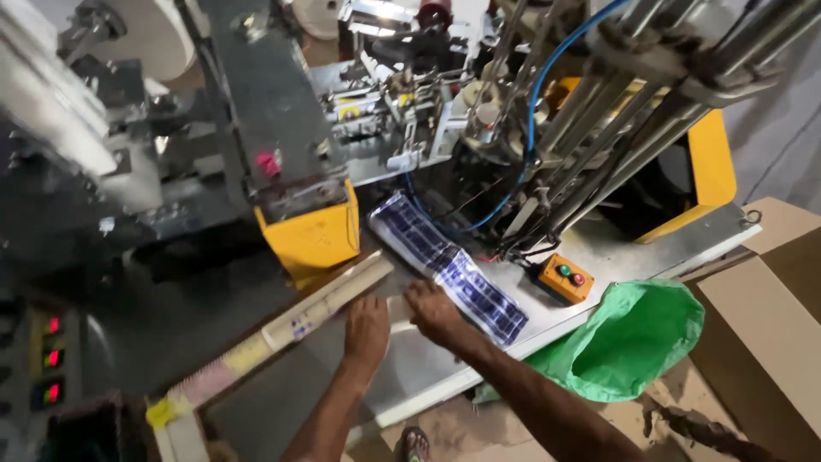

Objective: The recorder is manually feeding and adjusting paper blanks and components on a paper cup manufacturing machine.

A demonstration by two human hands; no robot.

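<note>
A: Left to right, what's on the machine table (599,248)?

B: Far left edge: control panel (50,359) with red lit displays. Then a long paper tube (291,321) lying diagonally, low end toward the near-left corner, high end near the yellow guard (315,238). Coloured tape bands at its low end.

A: Hands?

B: Left hand (368,329) palm down on the table, just right of the tube's upper half, fingers pointing away from the body. Looks flat, nothing gripped as far as I can tell. Right hand (434,310) just beside it, fingers curled onto the near end of the sleeve of blue printed blanks (449,265).

A: Closed on it?

B: Touching, fingers bent over the end. Can't tell if it's a full pinch or just resting.

A: Sleeve orientation?

B: Long axis diagonal, near end under the right hand close to the front edge, far end up-left toward the machine's blue hose (534,111). So it runs away from the grip, toward the back of the table. Right hand is the nearer one; left is one hand-gap off, not touching it.

A: Further right?

B: Orange button box (564,278), green and red buttons, just beside the sleeve's near end. Past the front-right edge, an open green sack (629,338), then cardboard boxes (770,291) at the far right.
</note>
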